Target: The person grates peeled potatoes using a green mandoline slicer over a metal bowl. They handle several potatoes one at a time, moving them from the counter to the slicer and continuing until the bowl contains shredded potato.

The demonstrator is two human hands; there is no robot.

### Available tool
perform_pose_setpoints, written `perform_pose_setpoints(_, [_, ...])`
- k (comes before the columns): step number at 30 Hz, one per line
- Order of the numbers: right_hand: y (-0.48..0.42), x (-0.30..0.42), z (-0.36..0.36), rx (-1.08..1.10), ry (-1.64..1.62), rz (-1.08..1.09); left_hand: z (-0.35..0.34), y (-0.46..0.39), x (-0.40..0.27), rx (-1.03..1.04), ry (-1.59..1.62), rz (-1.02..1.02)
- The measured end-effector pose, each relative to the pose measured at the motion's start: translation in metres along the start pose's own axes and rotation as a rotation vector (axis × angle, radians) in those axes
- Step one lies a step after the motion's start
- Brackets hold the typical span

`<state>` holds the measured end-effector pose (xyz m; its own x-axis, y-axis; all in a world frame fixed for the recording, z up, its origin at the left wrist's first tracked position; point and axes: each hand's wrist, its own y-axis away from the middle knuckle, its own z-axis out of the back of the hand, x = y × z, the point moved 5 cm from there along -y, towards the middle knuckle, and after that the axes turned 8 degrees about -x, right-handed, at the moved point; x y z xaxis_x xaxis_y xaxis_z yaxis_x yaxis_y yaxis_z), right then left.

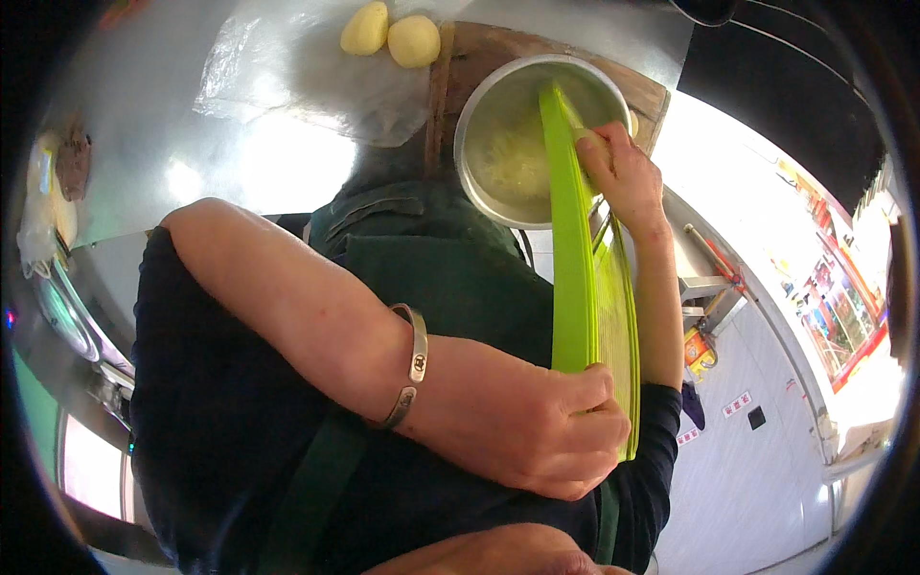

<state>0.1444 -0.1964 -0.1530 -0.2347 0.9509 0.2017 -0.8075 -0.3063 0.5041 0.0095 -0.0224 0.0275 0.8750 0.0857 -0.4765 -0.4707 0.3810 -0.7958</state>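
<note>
My left hand [575,431], below a silver cuff bracelet [418,352], grips the near end of a lime-green mandoline slicer [571,287]. The slicer stands steeply on edge, its far end inside a round metal pot [466,169]. Near that far end, my right hand [624,172] presses a pale yellow piece, apparently peeled potato [588,136], against the slicing face. My fingers hide most of the piece. Cloudy liquid and pale yellow slices [514,162] lie in the pot.
Two peeled potatoes [365,29] sit beyond the pot, by a clear plastic sheet [259,72] on the metal counter [136,122]. Under the pot is a brown wooden board [496,47]. Another yellow piece [634,123] shows behind the pot. A metal stand [708,287] is at right.
</note>
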Motion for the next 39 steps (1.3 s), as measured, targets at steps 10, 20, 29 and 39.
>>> perform_pose_setpoints(10, [0.029,0.0,0.034,-0.041,-0.295,0.007,0.0,-0.001,0.0,0.061,0.0,-0.029])
perform_pose_setpoints(20, [0.107,0.05,0.083,-0.094,-0.25,0.381,-0.002,-0.002,-0.001,0.051,0.017,-0.03])
perform_pose_setpoints(29, [0.007,-0.006,0.003,-0.062,-0.145,0.126,-0.002,-0.004,-0.001,0.079,0.005,-0.022])
perform_pose_setpoints(39, [0.001,-0.009,-0.005,-0.023,-0.192,0.08,-0.002,-0.002,-0.003,0.071,-0.021,-0.02])
